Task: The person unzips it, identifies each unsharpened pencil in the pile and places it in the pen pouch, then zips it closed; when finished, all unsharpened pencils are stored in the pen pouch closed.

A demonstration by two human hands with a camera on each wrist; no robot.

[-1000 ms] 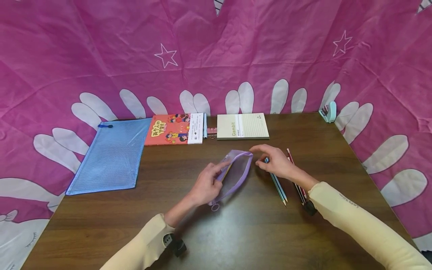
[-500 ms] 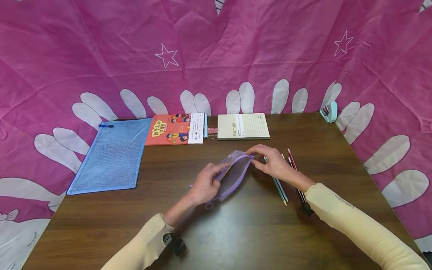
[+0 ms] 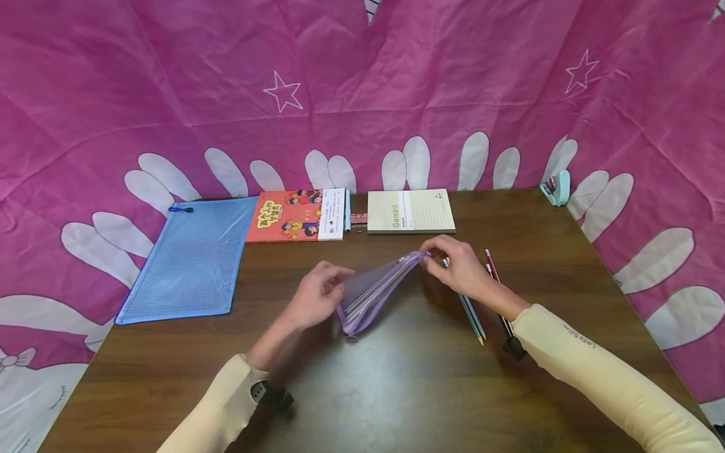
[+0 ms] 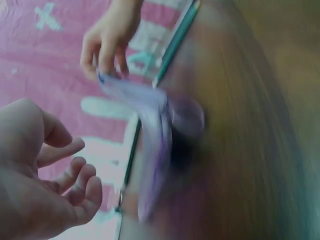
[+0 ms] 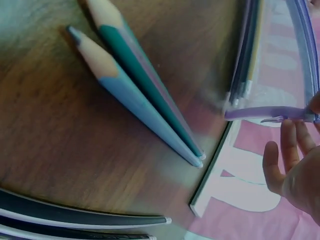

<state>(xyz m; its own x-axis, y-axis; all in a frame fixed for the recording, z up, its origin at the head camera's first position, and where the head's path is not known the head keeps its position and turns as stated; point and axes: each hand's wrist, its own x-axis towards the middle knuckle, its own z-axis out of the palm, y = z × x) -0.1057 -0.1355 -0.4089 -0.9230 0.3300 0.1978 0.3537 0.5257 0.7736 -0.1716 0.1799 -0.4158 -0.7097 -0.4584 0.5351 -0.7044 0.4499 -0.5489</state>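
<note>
A translucent purple zip pouch [image 3: 381,294] is held up over the table, its far corner pinched by my right hand [image 3: 460,267]. Several pencils [image 5: 252,55] lie inside, seen through its side in the right wrist view. My left hand [image 3: 317,294] is by the pouch's near left side, fingers loosely bent. In the left wrist view that hand appears apart from the pouch, which is blurred there. Two pencils [image 5: 145,112], one blue and one green, lie just below my right hand. Beside them are red and black pencils [image 3: 491,264], partly hidden under the right forearm.
A blue mesh zip bag [image 3: 187,264] lies at the left. Along the back edge are an orange book [image 3: 286,217], a light blue pen [image 3: 347,211], a pink item [image 3: 359,219] and a notebook [image 3: 410,211]. A mint stapler-like item [image 3: 557,189] stands at the back right corner.
My left hand has drawn back to the left from the pouch. My right hand has taken hold of the pouch's corner, and the pouch has tipped up with its mouth narrower.
</note>
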